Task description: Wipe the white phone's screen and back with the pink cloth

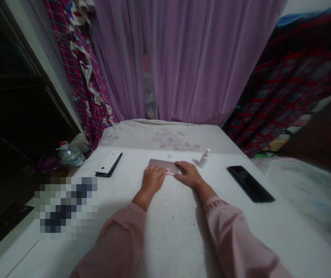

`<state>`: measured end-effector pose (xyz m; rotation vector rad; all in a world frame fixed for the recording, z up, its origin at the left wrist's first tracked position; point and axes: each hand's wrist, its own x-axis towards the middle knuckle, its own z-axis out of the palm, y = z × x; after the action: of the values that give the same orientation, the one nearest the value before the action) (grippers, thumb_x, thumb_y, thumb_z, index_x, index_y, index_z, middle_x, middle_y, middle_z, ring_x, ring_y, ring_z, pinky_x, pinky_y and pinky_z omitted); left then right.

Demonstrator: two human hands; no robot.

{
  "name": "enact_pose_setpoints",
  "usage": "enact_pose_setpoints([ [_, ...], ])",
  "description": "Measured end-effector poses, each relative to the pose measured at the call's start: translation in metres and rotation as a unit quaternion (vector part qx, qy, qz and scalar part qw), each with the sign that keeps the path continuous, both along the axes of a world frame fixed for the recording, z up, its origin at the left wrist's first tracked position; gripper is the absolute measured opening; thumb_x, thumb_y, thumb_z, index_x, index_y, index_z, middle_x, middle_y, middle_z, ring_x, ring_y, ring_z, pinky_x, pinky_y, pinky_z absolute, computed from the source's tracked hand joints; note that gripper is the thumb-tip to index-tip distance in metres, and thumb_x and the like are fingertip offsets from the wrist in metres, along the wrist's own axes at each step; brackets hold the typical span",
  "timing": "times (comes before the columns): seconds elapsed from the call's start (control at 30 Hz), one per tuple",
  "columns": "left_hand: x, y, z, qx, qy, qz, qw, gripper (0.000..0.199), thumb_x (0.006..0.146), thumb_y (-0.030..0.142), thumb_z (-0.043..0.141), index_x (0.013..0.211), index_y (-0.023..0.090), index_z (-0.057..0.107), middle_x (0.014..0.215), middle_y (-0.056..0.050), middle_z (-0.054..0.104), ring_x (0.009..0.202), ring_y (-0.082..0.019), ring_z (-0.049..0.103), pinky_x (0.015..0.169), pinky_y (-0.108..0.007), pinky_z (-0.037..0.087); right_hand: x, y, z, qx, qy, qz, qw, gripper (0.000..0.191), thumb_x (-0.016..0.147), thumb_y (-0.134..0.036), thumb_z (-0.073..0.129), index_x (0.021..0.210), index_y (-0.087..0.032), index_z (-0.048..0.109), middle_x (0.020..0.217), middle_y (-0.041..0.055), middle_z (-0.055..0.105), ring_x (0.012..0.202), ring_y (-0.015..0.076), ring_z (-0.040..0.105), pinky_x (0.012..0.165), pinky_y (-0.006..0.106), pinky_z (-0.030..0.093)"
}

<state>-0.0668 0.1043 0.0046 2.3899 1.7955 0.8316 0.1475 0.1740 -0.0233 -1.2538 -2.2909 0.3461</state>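
Observation:
A flat, rose-grey device (pixel 161 165), which looks like a phone or small tablet, lies on the white table in front of me. My left hand (pixel 153 178) rests over its left near side with the fingers curled. A small pink piece, seemingly cloth (pixel 168 171), pokes out from between those fingers onto the device. My right hand (pixel 189 174) grips the device's right end, fingertips at the far edge and thumb at the near edge. Just right of that hand, a small white spray bottle (pixel 204 159) stands upright. The fingers partly hide both ends of the device.
A white phone (pixel 107 163) overlaps a dark one on the left. A black phone (pixel 249 184) lies at right. Beyond the device is a small pale square (pixel 169 156). Purple curtains (pixel 194 58) hang behind the table (pixel 171 231). A water bottle (pixel 71 154) stands off its left edge.

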Motion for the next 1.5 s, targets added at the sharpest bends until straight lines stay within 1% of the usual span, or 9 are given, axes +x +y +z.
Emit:
enact_pose_setpoints([
  [0.2, 0.001, -0.002, 0.001, 0.0, 0.013, -0.005, 1.0, 0.023, 0.089, 0.018, 0.057, 0.104, 0.027, 0.073, 0.103, -0.003, 0.072, 0.099, -0.022, 0.055, 0.093, -0.039, 0.038, 0.0, 0.001, 0.0, -0.017, -0.008, -0.002, 1.0, 0.059, 0.076, -0.045, 0.068, 0.129, -0.021, 0.059, 0.132, 0.0112, 0.061, 0.125, 0.0282, 0.053, 0.108, 0.045, 0.038],
  [0.37, 0.003, -0.004, 0.002, -0.012, 0.017, -0.006, 1.0, 0.025, 0.091, 0.019, 0.054, 0.107, 0.028, 0.071, 0.104, -0.003, 0.071, 0.1, -0.022, 0.055, 0.094, -0.039, 0.038, 0.0, 0.0, 0.003, -0.032, -0.021, -0.007, 0.999, 0.059, 0.078, -0.045, 0.067, 0.131, -0.023, 0.057, 0.134, 0.0093, 0.06, 0.127, 0.0279, 0.051, 0.109, 0.046, 0.037],
  [0.7, 0.005, -0.006, 0.003, 0.007, 0.024, -0.001, 1.0, 0.021, 0.092, 0.019, 0.055, 0.102, 0.025, 0.072, 0.098, -0.005, 0.071, 0.097, -0.022, 0.056, 0.092, -0.038, 0.04, -0.01, -0.005, 0.003, -0.045, -0.05, -0.053, 0.996, 0.064, 0.079, -0.041, 0.065, 0.138, -0.018, 0.051, 0.138, 0.0137, 0.056, 0.132, 0.029, 0.047, 0.11, 0.045, 0.034],
  [0.8, 0.01, -0.006, 0.003, 0.019, 0.025, 0.002, 1.0, 0.021, 0.092, 0.018, 0.054, 0.099, 0.024, 0.073, 0.095, -0.006, 0.071, 0.095, -0.023, 0.058, 0.09, -0.039, 0.041, -0.012, -0.006, 0.001, -0.032, -0.048, -0.057, 0.997, 0.065, 0.077, -0.039, 0.066, 0.138, -0.021, 0.051, 0.136, 0.0115, 0.058, 0.129, 0.0284, 0.051, 0.109, 0.045, 0.037],
  [1.03, 0.027, -0.004, -0.003, 0.018, -0.012, -0.016, 1.0, 0.019, 0.089, 0.018, 0.058, 0.096, 0.026, 0.074, 0.094, -0.005, 0.071, 0.096, -0.023, 0.058, 0.089, -0.04, 0.041, -0.012, -0.004, -0.008, -0.026, -0.037, -0.055, 0.998, 0.063, 0.08, -0.042, 0.063, 0.139, -0.022, 0.05, 0.137, 0.0117, 0.057, 0.131, 0.0278, 0.048, 0.109, 0.044, 0.035],
  [1.1, 0.021, -0.004, -0.003, 0.016, -0.014, -0.012, 1.0, 0.017, 0.089, 0.019, 0.059, 0.095, 0.026, 0.074, 0.093, -0.005, 0.072, 0.096, -0.024, 0.058, 0.089, -0.04, 0.041, -0.012, -0.005, -0.008, -0.027, -0.042, -0.059, 0.997, 0.065, 0.08, -0.04, 0.063, 0.14, -0.022, 0.049, 0.139, 0.0122, 0.055, 0.133, 0.0275, 0.046, 0.11, 0.044, 0.034],
  [1.2, -0.001, -0.003, -0.001, 0.023, -0.005, 0.0, 1.0, 0.018, 0.091, 0.02, 0.057, 0.095, 0.026, 0.073, 0.094, -0.004, 0.072, 0.095, -0.023, 0.058, 0.09, -0.039, 0.04, -0.014, -0.008, -0.005, -0.035, -0.044, -0.069, 0.996, 0.065, 0.078, -0.037, 0.063, 0.14, -0.024, 0.048, 0.14, 0.0109, 0.055, 0.133, 0.0275, 0.045, 0.111, 0.045, 0.032],
  [1.37, -0.039, -0.007, 0.002, 0.032, 0.009, 0.058, 0.998, 0.018, 0.091, 0.021, 0.057, 0.095, 0.027, 0.073, 0.094, -0.003, 0.073, 0.094, -0.022, 0.059, 0.09, -0.037, 0.038, -0.014, -0.012, 0.003, -0.044, -0.047, -0.062, 0.996, 0.066, 0.078, -0.036, 0.062, 0.141, -0.024, 0.048, 0.141, 0.0103, 0.054, 0.135, 0.028, 0.043, 0.112, 0.046, 0.03],
  [1.5, -0.044, -0.008, 0.004, 0.022, 0.003, 0.123, 0.992, 0.018, 0.092, 0.024, 0.056, 0.095, 0.027, 0.073, 0.095, -0.004, 0.072, 0.094, -0.022, 0.059, 0.087, -0.036, 0.037, -0.014, -0.014, 0.008, -0.051, -0.061, -0.061, 0.995, 0.067, 0.079, -0.037, 0.062, 0.142, -0.021, 0.046, 0.142, 0.0126, 0.052, 0.136, 0.0282, 0.042, 0.112, 0.046, 0.03],
])
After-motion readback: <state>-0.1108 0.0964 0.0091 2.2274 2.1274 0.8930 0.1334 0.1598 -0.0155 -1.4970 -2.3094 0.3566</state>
